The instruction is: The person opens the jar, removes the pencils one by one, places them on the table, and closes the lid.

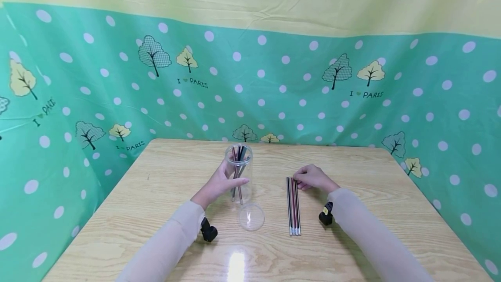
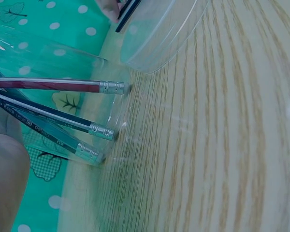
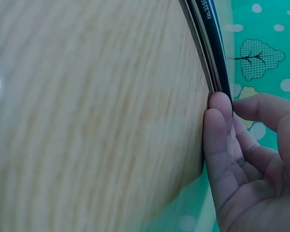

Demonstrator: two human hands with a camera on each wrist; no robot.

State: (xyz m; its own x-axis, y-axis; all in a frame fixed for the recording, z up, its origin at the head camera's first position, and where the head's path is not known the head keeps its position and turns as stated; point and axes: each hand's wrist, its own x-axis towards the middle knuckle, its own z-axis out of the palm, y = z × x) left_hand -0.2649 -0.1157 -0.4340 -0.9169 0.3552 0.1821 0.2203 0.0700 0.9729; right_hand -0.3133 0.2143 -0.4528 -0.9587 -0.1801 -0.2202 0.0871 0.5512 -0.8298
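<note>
My left hand [image 1: 223,182] grips a clear round jar [image 1: 247,173] that stands upright on the table, thumb across its near side. Several pencils lean inside; the left wrist view shows a dark red pencil [image 2: 53,84] and dark ones [image 2: 48,113], their metal-banded eraser ends at the jar's bottom. To the right, a row of black and dark red pencils [image 1: 293,208] lies side by side, eraser ends toward me. At its far end my right hand [image 1: 311,177] pinches the end of a black pencil [image 3: 215,48] between thumb and fingertips; the fingers partly hide the tips.
A clear round lid [image 1: 252,217] lies flat just in front of the jar, left of the pencil row. The wooden table [image 1: 156,195] meets a green dotted cloth [image 1: 258,99] along its back and sides. A black wrist device [image 1: 208,230] sits by each sleeve.
</note>
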